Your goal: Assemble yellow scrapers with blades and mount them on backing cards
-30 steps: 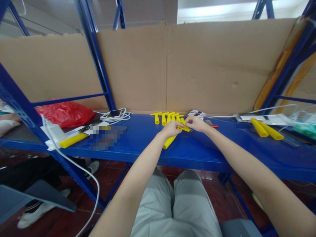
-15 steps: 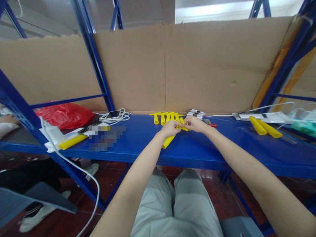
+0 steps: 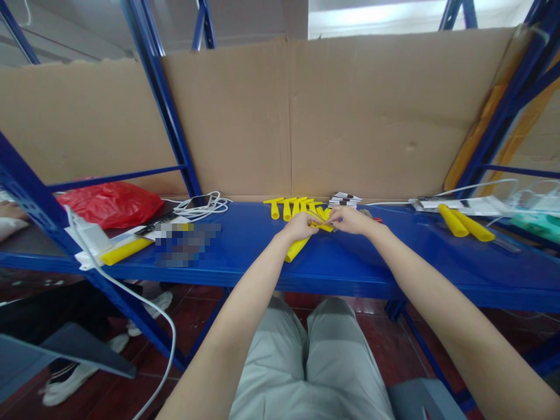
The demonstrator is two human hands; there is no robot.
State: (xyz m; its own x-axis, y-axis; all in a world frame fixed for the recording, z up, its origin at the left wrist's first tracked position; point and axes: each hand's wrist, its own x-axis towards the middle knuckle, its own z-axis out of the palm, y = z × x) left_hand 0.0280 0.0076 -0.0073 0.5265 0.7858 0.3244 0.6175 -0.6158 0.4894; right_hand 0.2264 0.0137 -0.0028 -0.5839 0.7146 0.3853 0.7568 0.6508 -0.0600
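Near the middle of the bench, my left hand (image 3: 298, 227) is closed around a yellow T-shaped tool (image 3: 297, 249). Its thick round handle points down toward the front edge, and its crosspiece lies between my hands. My right hand (image 3: 350, 220) has its fingertips bent together at the right end of that crosspiece, touching it. A thin dark strip runs along the crosspiece; its kind is too small to make out. Just behind my hands lies a row of several similar yellow tools (image 3: 287, 210). A stack of black-and-white packets (image 3: 345, 199) sits behind my right hand.
A small red object (image 3: 377, 220) lies beside my right wrist. Two yellow handles (image 3: 472, 226) rest on the right. To the left are coiled white cable (image 3: 205, 204), a red bag (image 3: 111, 204) and another yellow handle (image 3: 126, 251). A cardboard sheet (image 3: 350, 116) walls the back of the blue bench (image 3: 245, 239).
The fingers of my right hand have shifted slightly at the crosspiece, the index finger now reaching more toward my left hand. My left hand keeps its hold. The view has moved a little.
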